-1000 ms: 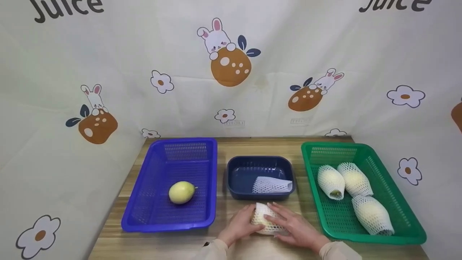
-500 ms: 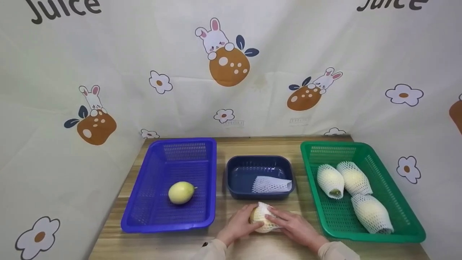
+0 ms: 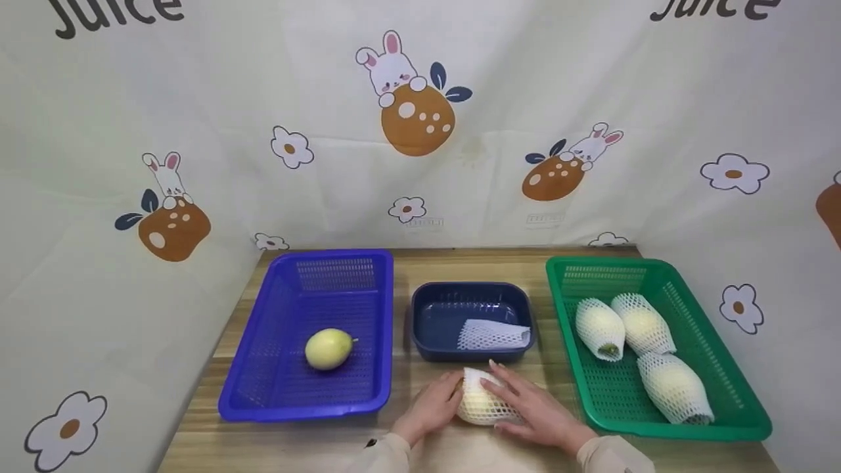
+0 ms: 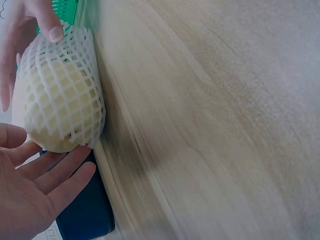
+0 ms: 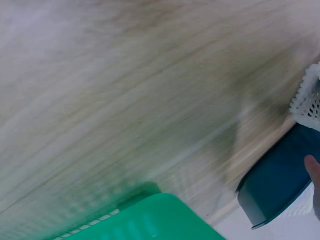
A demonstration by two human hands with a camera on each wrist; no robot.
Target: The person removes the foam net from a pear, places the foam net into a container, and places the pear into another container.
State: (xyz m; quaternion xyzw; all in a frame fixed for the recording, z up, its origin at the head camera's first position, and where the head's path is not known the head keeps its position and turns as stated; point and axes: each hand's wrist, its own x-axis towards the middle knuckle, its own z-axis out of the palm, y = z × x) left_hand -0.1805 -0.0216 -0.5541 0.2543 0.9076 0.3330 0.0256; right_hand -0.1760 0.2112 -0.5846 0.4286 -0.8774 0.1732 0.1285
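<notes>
A pale yellow fruit (image 4: 56, 144) lies on the wooden table inside a white foam net (image 3: 483, 408), between my two hands. In the left wrist view, its bare end shows at the net's near opening. My left hand (image 3: 430, 407) is at that end, fingers mostly straight, fingertips touching the fruit and the net's edge. The right hand (image 3: 539, 412) holds the netted fruit from the other side, thumb on the near side and fingers over the top. The net's loose end narrows beneath that hand. In the right wrist view, only a fingertip (image 5: 312, 167) of it shows.
To the left stands a blue basket (image 3: 309, 412) with one bare yellow fruit (image 3: 328, 349). A small navy basin (image 3: 420, 341) behind my hands holds a loose foam net (image 3: 494, 334). The green basket (image 3: 683, 430) at right bears three netted fruits.
The net has slid left over the fruit's bare left end, which showed half a second ago. My left thumb has drawn back from the fruit's front. The right hand has stayed on the net.
</notes>
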